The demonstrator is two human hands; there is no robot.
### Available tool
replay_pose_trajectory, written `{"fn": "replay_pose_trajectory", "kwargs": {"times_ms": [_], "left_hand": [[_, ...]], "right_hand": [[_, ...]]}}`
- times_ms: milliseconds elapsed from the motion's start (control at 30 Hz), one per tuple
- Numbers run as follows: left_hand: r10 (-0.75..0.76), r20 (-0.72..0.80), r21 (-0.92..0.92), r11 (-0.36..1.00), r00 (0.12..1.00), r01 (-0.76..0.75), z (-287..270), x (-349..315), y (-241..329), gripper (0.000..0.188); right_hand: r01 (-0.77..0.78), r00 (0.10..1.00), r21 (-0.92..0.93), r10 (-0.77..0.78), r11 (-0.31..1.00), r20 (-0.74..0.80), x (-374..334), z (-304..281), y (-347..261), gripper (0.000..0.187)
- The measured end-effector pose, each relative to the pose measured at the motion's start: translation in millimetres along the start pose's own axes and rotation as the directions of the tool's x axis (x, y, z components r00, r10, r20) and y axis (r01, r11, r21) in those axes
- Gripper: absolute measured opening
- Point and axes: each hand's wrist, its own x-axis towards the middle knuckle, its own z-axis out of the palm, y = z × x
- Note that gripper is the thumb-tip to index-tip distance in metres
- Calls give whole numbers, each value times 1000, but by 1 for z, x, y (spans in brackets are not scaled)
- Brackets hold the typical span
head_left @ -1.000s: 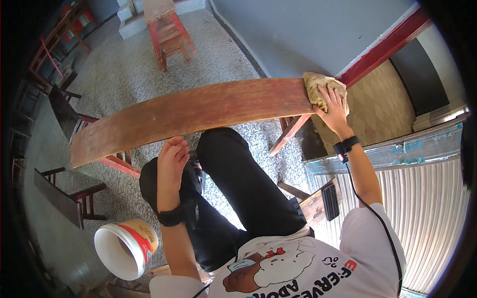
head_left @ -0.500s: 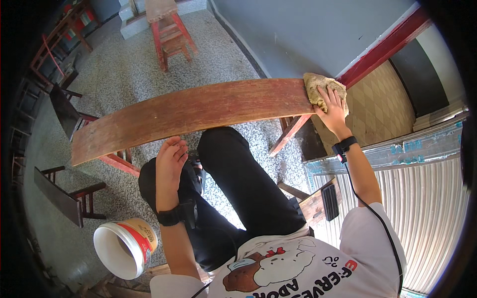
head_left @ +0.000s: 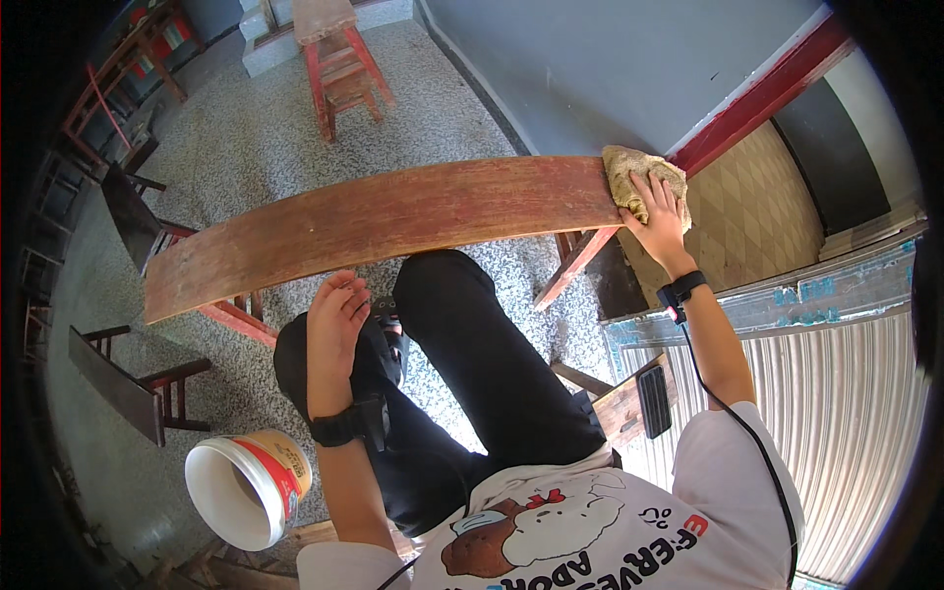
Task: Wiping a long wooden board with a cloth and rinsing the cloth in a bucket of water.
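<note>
A long reddish-brown wooden bench (head_left: 393, 211) with worn paint stretches across in front of my knees. At its right end lies a tan, rough cloth (head_left: 629, 169), bunched over the end of the seat. My right hand (head_left: 657, 218) grips this cloth from above, its fingers bent over the folds. Just short of the bench's near edge, my left hand (head_left: 336, 320) hovers above my leg. Its fingers are loosely curled and apart, with nothing visible in them.
A white bucket (head_left: 231, 497) with a red and tan side stands at my lower left. Dark benches (head_left: 123, 383) are to the left, and a red-legged bench (head_left: 339, 69) is beyond. At the right are a grey wall (head_left: 610, 69) and a corrugated metal shutter (head_left: 836, 423).
The view has shifted very slightly. Both hands and the cloth hold practically the same places on and beside the bench.
</note>
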Motion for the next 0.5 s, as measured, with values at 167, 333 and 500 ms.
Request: {"fn": "replay_pose_trajectory", "kwargs": {"times_ms": [167,333,500], "left_hand": [[4,-20,4,1000,1000,-4,1,-1,1,22],[9,6,6,1000,1000,-9,-3,1,-1,23],[22,17,1,1000,1000,-22,-4,1,-4,24]], "right_hand": [[-14,1000,0,14,1000,16,0,-4,-4,63],[-13,1000,7,13,1000,22,1,1,-1,60],[-78,997,37,77,996,24,2,10,2,59]]}}
